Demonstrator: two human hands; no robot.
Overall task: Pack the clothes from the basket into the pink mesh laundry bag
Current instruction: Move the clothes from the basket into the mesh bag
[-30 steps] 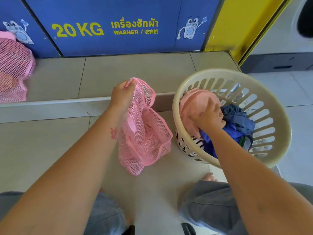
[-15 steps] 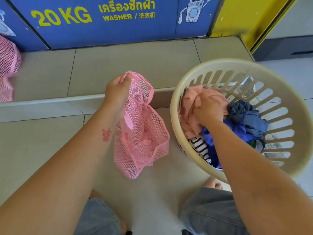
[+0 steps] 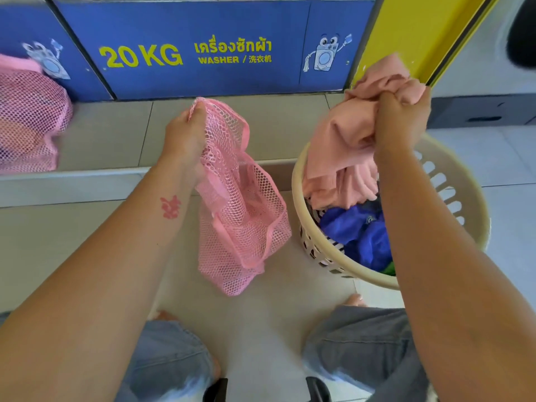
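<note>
The left hand (image 3: 185, 134) grasped the pink mesh laundry bag (image 3: 243, 216) by its top edge; the bag hung at 9 o'clock of the basket (image 3: 470, 195). The right hand (image 3: 401, 120) clenched a peach garment (image 3: 339, 140) above the basket's blue clothes (image 3: 356, 227).

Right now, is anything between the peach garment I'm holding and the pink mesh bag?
Nothing visible. The right hand holds the peach garment over the basket; only open air separates it from the pink mesh bag, which the left hand grips by its top edge.
</note>
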